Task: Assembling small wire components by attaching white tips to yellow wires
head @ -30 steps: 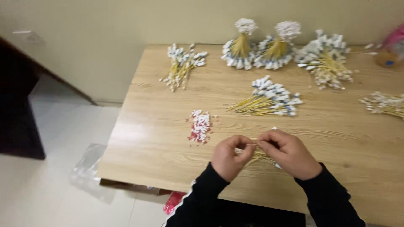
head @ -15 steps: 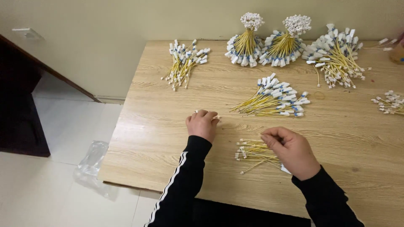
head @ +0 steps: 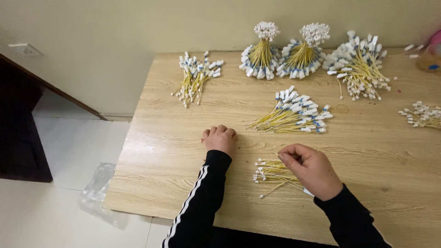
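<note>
Wooden table (head: 174, 156) is strewn with bundles of yellow wires.
One small bundle (head: 272, 173) is pinched under the right hand (head: 312, 170); the left hand (head: 220, 139) is clenched on the wood, just left of it, contents hidden.

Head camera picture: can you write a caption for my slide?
Left hand rests closed on the wooden table while the right hand pinches a small bundle of yellow wires.
</note>
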